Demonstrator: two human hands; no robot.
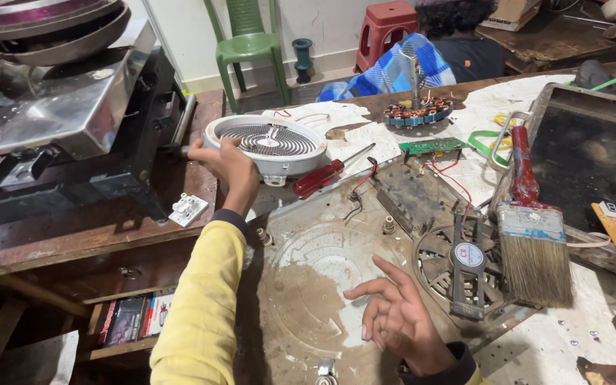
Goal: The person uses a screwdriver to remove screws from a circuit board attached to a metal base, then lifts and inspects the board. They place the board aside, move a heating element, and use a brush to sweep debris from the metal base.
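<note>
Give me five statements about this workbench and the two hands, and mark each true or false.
1. The left hand grips the rim of the round white heating coil unit. True.
2. The right hand holds the paintbrush. False: it hovers empty, fingers spread, above the opened appliance base; the brush lies apart on the right.
3. A red-handled screwdriver lies beside the coil unit. True.
4. The plastic chair behind the bench is blue. False: it is green.
5. The cooling fan sits in the base, right of the hovering hand. True.
</note>
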